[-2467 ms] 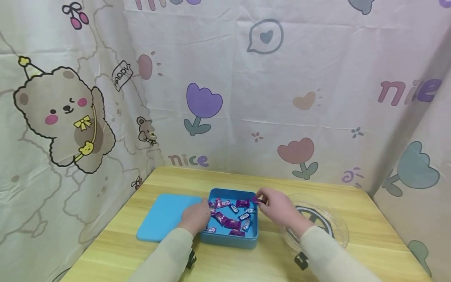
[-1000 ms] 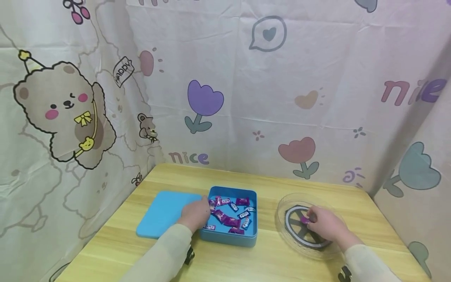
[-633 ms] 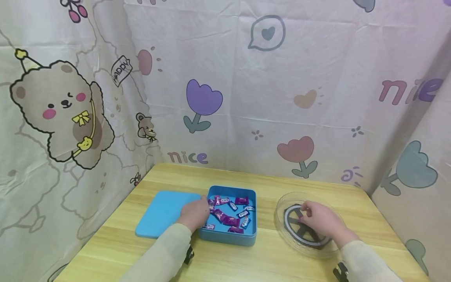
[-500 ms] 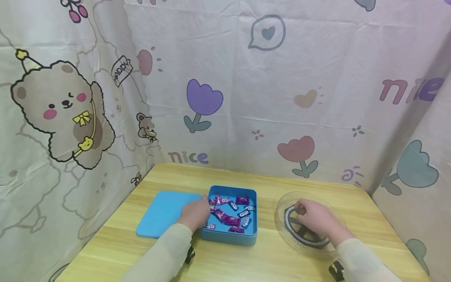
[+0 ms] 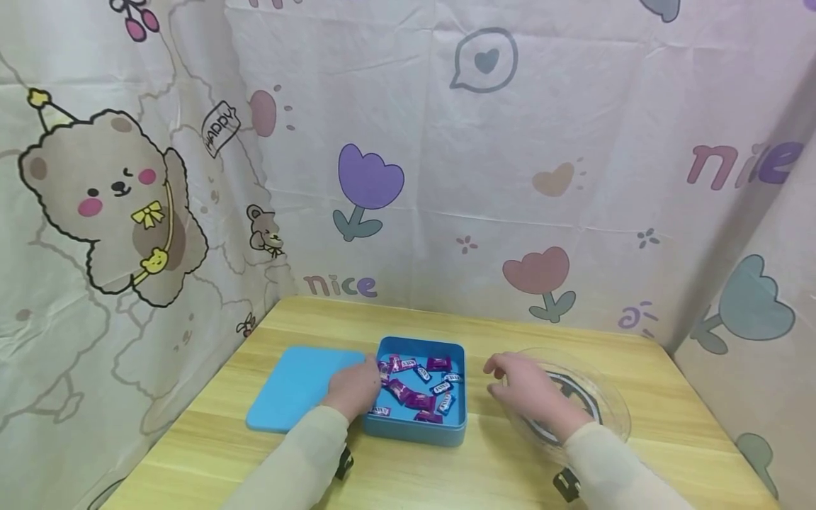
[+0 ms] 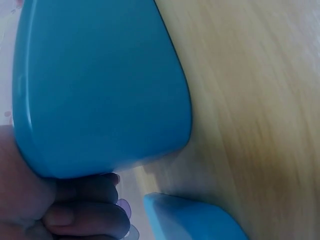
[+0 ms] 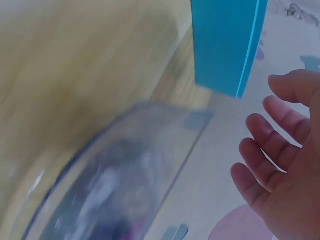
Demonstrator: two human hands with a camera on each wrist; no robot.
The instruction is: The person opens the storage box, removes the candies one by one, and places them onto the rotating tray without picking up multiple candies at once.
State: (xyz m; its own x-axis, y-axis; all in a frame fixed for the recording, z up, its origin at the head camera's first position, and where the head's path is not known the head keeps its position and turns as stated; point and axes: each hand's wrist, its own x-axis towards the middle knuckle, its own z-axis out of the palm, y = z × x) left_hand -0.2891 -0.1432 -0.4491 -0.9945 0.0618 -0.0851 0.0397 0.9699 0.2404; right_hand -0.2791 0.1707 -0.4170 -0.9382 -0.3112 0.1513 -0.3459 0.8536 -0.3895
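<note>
Two hands over a wooden table (image 5: 446, 467). Blue lid (image 5: 296, 386) lies flat at far left. Left hand (image 5: 354, 388) grips the blue box's (image 5: 417, 429) left wall, fingers curled; wrapped candies (image 5: 417, 386) inside. Right hand (image 5: 523, 388) is empty, fingers loosely spread, between box and clear plate (image 5: 605, 404).
</note>
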